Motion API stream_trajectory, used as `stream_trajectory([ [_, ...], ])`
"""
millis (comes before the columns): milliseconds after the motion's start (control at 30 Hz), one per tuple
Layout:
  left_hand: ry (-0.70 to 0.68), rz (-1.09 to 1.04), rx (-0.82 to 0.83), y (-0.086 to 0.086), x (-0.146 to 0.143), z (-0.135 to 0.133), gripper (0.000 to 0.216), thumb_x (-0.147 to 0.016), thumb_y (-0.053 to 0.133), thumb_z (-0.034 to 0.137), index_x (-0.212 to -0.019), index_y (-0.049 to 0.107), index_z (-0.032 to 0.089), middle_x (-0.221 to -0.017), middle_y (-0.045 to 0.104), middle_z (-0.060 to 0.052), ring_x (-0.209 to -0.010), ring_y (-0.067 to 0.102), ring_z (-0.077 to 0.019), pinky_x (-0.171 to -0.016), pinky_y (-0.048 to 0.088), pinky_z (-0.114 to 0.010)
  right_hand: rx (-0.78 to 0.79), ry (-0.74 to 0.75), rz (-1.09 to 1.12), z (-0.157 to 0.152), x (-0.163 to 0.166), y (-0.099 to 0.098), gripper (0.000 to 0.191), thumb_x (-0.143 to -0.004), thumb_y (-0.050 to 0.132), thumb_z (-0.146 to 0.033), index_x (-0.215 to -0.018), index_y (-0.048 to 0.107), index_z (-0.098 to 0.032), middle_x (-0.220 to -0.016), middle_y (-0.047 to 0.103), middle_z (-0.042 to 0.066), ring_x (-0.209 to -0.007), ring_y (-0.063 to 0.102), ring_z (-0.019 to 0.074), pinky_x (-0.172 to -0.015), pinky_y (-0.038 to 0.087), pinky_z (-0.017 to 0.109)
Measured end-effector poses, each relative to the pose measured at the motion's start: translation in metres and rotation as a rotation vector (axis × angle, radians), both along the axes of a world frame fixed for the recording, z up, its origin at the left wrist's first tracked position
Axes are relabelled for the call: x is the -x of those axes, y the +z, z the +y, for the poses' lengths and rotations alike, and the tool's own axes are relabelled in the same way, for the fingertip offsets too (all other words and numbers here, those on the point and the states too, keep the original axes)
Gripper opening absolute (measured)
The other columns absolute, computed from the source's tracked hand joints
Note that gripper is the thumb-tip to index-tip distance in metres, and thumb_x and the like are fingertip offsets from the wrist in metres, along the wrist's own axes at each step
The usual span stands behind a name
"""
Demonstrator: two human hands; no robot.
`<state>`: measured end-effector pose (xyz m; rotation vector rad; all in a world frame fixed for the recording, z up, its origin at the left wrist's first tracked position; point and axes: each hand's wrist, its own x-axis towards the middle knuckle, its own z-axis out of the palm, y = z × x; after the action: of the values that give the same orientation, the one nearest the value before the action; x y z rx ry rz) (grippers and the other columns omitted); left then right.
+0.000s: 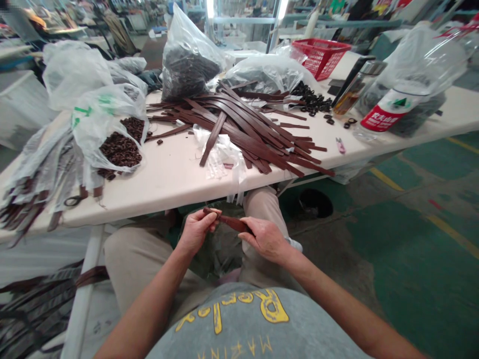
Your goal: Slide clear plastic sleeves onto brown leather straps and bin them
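Over my lap, a dark brown leather strap [231, 222] stretches between my two hands. My left hand [198, 229] pinches its narrow end between thumb and fingers. Around its wider part, my right hand [264, 238] is closed, hiding the far end. On the table in front lies a pile of similar brown straps [239, 124], fanned out toward the right. A crumpled white plastic bag [220, 154] is partly under them and hangs over the table edge. To the left, an open plastic bag holds many small brown loops [123, 144].
Bagged straps [33, 194] overhang the table's left end. Behind the pile stands a tall clear bag of dark pieces [189, 65]. Black loops [310, 98], pink snips [340, 145], a large bottle [389, 109] and a red basket [322, 57] are rightward. A black bin [316, 203] sits below.
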<state>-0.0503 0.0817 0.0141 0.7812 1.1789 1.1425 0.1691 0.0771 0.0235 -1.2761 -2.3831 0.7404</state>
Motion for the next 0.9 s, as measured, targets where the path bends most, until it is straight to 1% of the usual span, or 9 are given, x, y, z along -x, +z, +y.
stream_trajectory([
  [67, 0.016, -0.011, 0.008, 0.002, 0.002, 0.001, 0.033, -0.065, 0.078, 0.04, -0.083, 0.076, 0.013, -0.059, 0.059, -0.001, -0.048, 0.045, -0.0067, -0.047, 0.033, -0.02, -0.009, -0.019, -0.014, -0.003, -0.004, -0.003, 0.021, -0.093, 0.059, -0.03, -0.109, 0.059, -0.017, -0.099, 0.07, 0.007, -0.085, 0.064, 0.0187, -0.073, 0.044, 0.029],
  [167, 0.007, -0.009, 0.009, 0.0, 0.001, 0.001, 0.032, -0.065, 0.078, 0.039, -0.084, 0.077, 0.013, -0.059, 0.059, -0.001, -0.048, 0.044, -0.0065, -0.048, 0.033, -0.02, -0.05, -0.03, -0.046, -0.006, -0.004, -0.009, 0.013, -0.095, 0.054, -0.029, -0.097, 0.062, -0.018, -0.087, 0.07, 0.004, -0.075, 0.062, 0.0158, -0.066, 0.039, 0.027],
  [233, -0.025, 0.023, -0.011, -0.004, -0.001, -0.001, 0.031, -0.065, 0.078, 0.036, -0.086, 0.077, 0.013, -0.058, 0.06, 0.0, -0.048, 0.045, -0.007, -0.049, 0.034, -0.021, -0.085, -0.016, -0.063, -0.006, -0.003, -0.013, 0.018, -0.097, 0.05, -0.028, -0.087, 0.061, -0.018, -0.077, 0.068, 0.002, -0.068, 0.06, 0.0143, -0.061, 0.035, 0.027],
  [300, -0.087, 0.061, -0.033, -0.007, -0.004, -0.003, 0.031, -0.065, 0.078, 0.034, -0.087, 0.078, 0.013, -0.057, 0.06, 0.0, -0.049, 0.046, -0.008, -0.05, 0.035, -0.022, -0.111, 0.006, -0.066, -0.006, -0.002, -0.017, 0.024, -0.098, 0.048, -0.028, -0.082, 0.06, -0.017, -0.073, 0.067, 0.002, -0.064, 0.058, 0.0135, -0.059, 0.032, 0.027],
  [400, -0.158, 0.096, -0.031, -0.011, -0.009, -0.005, 0.031, -0.063, 0.079, 0.032, -0.087, 0.078, 0.013, -0.056, 0.06, 0.0, -0.049, 0.046, -0.0092, -0.05, 0.036, -0.023, -0.122, 0.021, -0.06, -0.006, 0.0, -0.021, 0.027, -0.099, 0.045, -0.031, -0.081, 0.059, -0.017, -0.071, 0.066, 0.002, -0.061, 0.056, 0.0128, -0.057, 0.029, 0.027],
  [533, -0.161, 0.097, -0.024, -0.011, -0.014, -0.007, 0.032, -0.062, 0.079, 0.033, -0.087, 0.078, 0.013, -0.056, 0.061, 0.0, -0.048, 0.045, -0.0087, -0.05, 0.037, -0.023, -0.127, 0.012, -0.066, -0.006, 0.001, -0.023, 0.028, -0.1, 0.044, -0.032, -0.081, 0.059, -0.018, -0.07, 0.066, 0.003, -0.059, 0.055, 0.0133, -0.056, 0.027, 0.028],
  [700, -0.171, 0.106, -0.029, -0.012, -0.019, -0.007, 0.033, -0.062, 0.08, 0.033, -0.088, 0.078, 0.013, -0.053, 0.058, 0.001, -0.047, 0.044, -0.0082, -0.049, 0.036, -0.022, -0.134, -0.013, -0.104, -0.005, 0.0, -0.026, 0.026, -0.099, 0.046, -0.03, -0.082, 0.06, -0.018, -0.071, 0.067, 0.004, -0.059, 0.056, 0.0143, -0.056, 0.027, 0.029],
  [900, -0.179, 0.087, -0.031, -0.016, -0.021, -0.007, 0.034, -0.065, 0.079, 0.034, -0.091, 0.077, 0.013, -0.054, 0.058, 0.002, -0.045, 0.044, -0.0072, -0.048, 0.035, -0.021, -0.136, -0.035, -0.164, -0.005, 0.002, -0.025, 0.023, -0.098, 0.049, -0.03, -0.082, 0.06, -0.018, -0.072, 0.068, 0.004, -0.06, 0.058, 0.0145, -0.056, 0.027, 0.029],
])
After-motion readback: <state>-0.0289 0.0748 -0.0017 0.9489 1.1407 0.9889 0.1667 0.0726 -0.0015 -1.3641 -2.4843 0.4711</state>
